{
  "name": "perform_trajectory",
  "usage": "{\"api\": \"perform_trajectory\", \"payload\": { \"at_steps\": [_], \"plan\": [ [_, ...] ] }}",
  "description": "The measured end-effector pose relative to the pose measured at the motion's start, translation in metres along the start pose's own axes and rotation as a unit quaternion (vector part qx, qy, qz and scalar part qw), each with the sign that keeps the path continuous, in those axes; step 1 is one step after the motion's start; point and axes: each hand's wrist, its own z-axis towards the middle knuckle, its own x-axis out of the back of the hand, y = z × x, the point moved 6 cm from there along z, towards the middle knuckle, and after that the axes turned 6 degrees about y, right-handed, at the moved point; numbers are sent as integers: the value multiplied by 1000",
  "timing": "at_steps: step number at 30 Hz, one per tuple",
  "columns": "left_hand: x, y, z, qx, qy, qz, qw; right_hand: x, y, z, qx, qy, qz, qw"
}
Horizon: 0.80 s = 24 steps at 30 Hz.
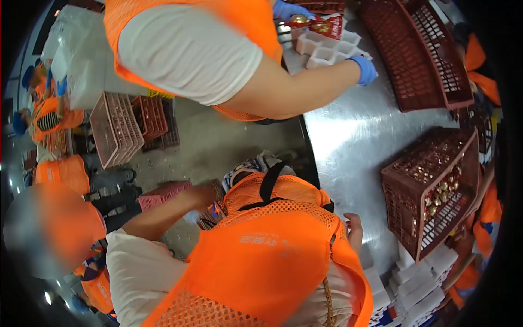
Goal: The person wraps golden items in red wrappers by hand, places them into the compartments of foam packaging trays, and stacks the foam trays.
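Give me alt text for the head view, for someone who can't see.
At a metal table, a co-worker's gloved hands are at a white divided tray and red packets. Below is the wearer's orange vest, bare right hand beside the table, left hand blurred near a pink crate. Brown crates stand at right, one holding gold pieces.

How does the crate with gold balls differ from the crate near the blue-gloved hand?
Gold balls show inside the first crate; none are visible in the second crate. The first crate stands beside stacked white trays, the second beside the blue-gloved hand. Both are dark red with many openings, on the metal table.
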Motion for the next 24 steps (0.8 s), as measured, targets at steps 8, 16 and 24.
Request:
{"api": "perform_trajectory", "payload": {
  "at_steps": [8,16,24],
  "plan": [
    [-60,-1,60,171,207,-81,960,2,-9,9,-40,-12,-5,999],
    [80,15,-33,-53,589,-530,607,1,-14,22,-23,-12,-13,1000],
    [21,-35,31,85,596,-497,625,-11,15,7,-73,4,3,997]
  ]
}}
